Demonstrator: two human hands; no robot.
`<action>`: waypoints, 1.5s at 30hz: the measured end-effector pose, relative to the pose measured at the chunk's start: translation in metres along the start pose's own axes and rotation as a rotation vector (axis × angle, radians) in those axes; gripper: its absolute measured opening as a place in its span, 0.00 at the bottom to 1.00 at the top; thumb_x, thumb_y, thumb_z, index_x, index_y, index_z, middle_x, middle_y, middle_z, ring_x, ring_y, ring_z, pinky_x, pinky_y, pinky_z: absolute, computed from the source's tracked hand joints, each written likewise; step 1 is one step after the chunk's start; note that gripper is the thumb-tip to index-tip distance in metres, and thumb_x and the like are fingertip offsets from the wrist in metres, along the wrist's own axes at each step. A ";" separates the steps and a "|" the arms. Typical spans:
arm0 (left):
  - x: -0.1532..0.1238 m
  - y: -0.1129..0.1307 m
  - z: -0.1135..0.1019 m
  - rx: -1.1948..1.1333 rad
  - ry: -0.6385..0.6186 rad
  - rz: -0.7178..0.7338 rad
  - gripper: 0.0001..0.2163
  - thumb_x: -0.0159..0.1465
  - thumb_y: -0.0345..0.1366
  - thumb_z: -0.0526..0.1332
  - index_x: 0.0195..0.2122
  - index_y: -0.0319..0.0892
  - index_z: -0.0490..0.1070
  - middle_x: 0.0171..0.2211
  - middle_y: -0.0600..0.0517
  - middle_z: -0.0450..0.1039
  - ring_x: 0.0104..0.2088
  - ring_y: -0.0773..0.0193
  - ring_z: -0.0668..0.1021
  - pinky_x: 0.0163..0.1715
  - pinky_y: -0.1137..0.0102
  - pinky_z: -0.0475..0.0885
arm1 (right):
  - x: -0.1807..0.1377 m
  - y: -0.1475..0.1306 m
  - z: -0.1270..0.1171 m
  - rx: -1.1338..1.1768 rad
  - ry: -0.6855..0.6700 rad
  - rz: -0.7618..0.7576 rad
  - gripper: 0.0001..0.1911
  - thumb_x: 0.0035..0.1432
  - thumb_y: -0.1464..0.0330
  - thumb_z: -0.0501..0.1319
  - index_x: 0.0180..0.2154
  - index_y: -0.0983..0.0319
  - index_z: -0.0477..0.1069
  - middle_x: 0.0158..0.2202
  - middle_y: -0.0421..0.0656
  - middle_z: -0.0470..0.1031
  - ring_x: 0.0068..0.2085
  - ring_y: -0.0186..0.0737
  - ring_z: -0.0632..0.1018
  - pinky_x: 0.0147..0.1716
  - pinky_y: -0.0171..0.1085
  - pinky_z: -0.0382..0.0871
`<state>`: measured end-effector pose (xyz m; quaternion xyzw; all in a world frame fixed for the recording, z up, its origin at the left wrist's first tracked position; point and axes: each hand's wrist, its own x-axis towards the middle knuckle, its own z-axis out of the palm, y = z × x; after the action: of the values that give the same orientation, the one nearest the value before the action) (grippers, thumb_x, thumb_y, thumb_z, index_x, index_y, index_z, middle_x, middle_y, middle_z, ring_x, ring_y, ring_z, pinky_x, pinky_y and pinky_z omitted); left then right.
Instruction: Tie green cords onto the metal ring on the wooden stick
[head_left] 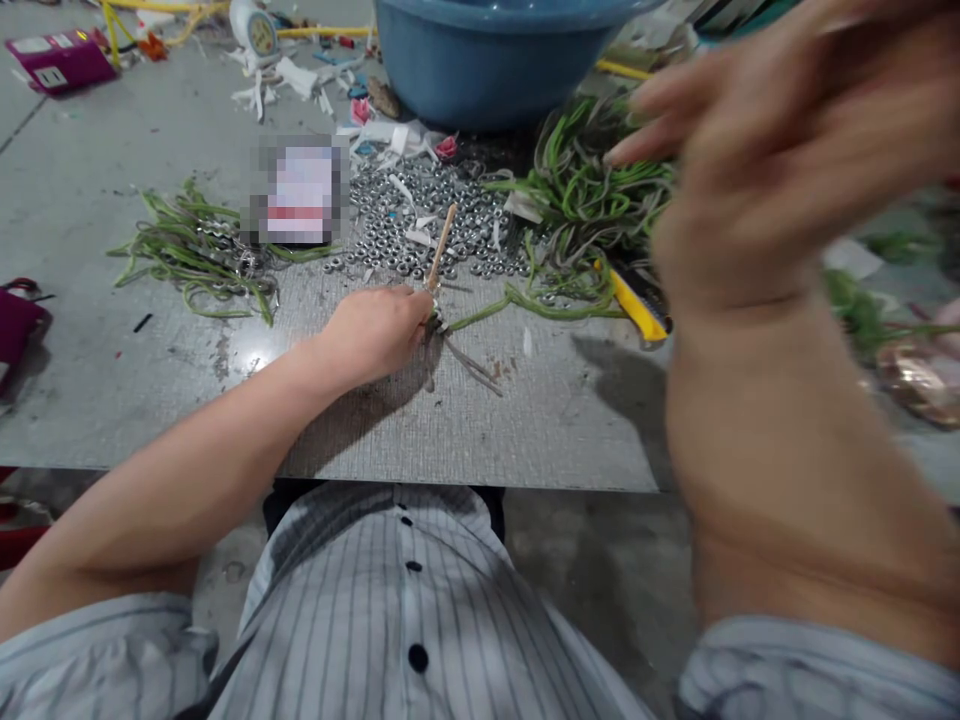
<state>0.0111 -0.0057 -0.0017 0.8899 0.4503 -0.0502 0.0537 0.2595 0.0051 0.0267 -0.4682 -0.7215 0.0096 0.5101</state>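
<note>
My left hand is closed near the middle of the table, pinching a bundle of green and grey cords together with a thin wooden stick that points up and away. Grey cord ends trail from its fingertips towards the front. Raised high on the right, close to the camera, my right hand is blurred by motion. Its visible fingers are stretched out and apart, with nothing seen in them. Just beyond the left hand, many small metal nuts or rings are spread on the table.
A blue basin stands at the back. Heaps of green and grey cords lie left and right. A yellow cutter knife lies beside the right heap. A phone-like item, pixelated, and white scraps are farther back.
</note>
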 end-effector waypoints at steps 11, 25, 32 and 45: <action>0.003 -0.002 0.000 0.032 -0.028 0.015 0.12 0.71 0.26 0.53 0.49 0.38 0.74 0.47 0.45 0.79 0.44 0.56 0.81 0.38 0.68 0.70 | -0.051 0.020 0.042 -0.381 -0.554 -0.130 0.19 0.68 0.68 0.52 0.53 0.60 0.76 0.51 0.51 0.82 0.52 0.54 0.78 0.45 0.48 0.71; -0.005 0.003 -0.005 0.044 -0.014 0.045 0.14 0.71 0.24 0.50 0.50 0.37 0.73 0.48 0.43 0.77 0.41 0.59 0.79 0.35 0.69 0.66 | -0.049 0.015 0.040 -0.512 -0.737 -0.108 0.10 0.65 0.68 0.56 0.34 0.60 0.76 0.38 0.51 0.80 0.41 0.52 0.78 0.45 0.50 0.66; -0.005 0.002 -0.007 0.047 -0.031 0.033 0.15 0.71 0.23 0.50 0.52 0.36 0.73 0.48 0.42 0.76 0.40 0.57 0.80 0.33 0.68 0.65 | -0.050 0.018 0.032 -0.473 -0.594 -0.054 0.13 0.68 0.66 0.55 0.41 0.58 0.79 0.42 0.52 0.82 0.47 0.56 0.78 0.53 0.59 0.62; -0.004 0.000 -0.004 0.050 -0.045 0.032 0.14 0.72 0.26 0.50 0.51 0.37 0.74 0.46 0.44 0.76 0.40 0.60 0.80 0.35 0.71 0.67 | -0.056 -0.003 0.052 -0.293 -0.797 -0.190 0.10 0.68 0.71 0.54 0.36 0.60 0.73 0.40 0.51 0.79 0.44 0.51 0.77 0.46 0.47 0.69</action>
<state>0.0089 -0.0084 0.0028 0.8967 0.4331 -0.0806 0.0425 0.2209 -0.0108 -0.0375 -0.4268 -0.8957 0.0400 0.1184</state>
